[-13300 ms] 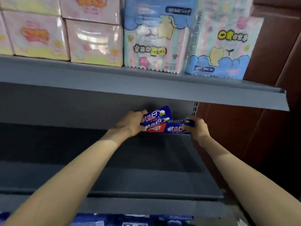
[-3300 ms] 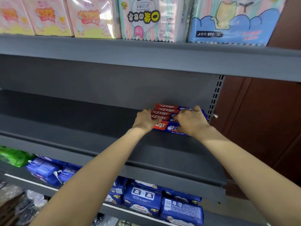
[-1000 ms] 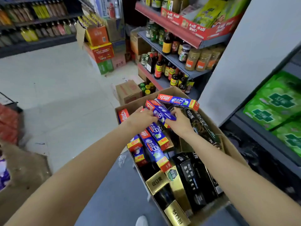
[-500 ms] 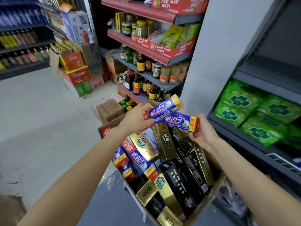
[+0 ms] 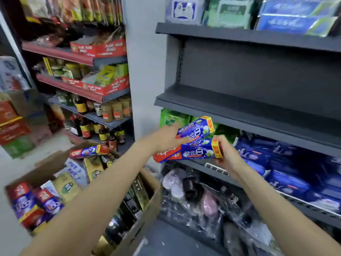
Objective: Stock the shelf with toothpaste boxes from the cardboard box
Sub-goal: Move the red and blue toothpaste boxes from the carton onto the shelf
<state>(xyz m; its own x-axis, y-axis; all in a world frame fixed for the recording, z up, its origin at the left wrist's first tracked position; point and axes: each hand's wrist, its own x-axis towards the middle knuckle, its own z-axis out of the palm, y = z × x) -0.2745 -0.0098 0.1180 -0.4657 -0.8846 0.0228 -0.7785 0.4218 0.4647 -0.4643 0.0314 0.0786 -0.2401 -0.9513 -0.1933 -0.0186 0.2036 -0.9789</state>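
Both hands carry blue-and-red toothpaste boxes in front of the dark grey shelf unit. My left hand point(image 5: 166, 138) grips the upper toothpaste box point(image 5: 196, 129), which tilts up to the right. My right hand point(image 5: 227, 154) holds the yellow end of the lower toothpaste box point(image 5: 188, 153), lying nearly level. The open cardboard box point(image 5: 150, 198) stands on the floor at lower left, filled with several more toothpaste boxes in blue-red, gold and black. One blue-red box point(image 5: 89, 151) lies across its far rim. The bare grey shelf point(image 5: 249, 112) runs above and right of my hands.
Green packs point(image 5: 172, 118) and blue packs point(image 5: 287, 163) fill the shelf below the bare one. Plastic-wrapped goods point(image 5: 199, 196) lie heaped on the floor by the unit. A red-edged rack with sauce bottles and jars point(image 5: 103, 115) stands to the left, behind a grey pillar point(image 5: 145, 71).
My view has swung right from the cardboard box to the grey shelf unit. Both hands have lifted the two toothpaste boxes away from the carton and toward the shelves.
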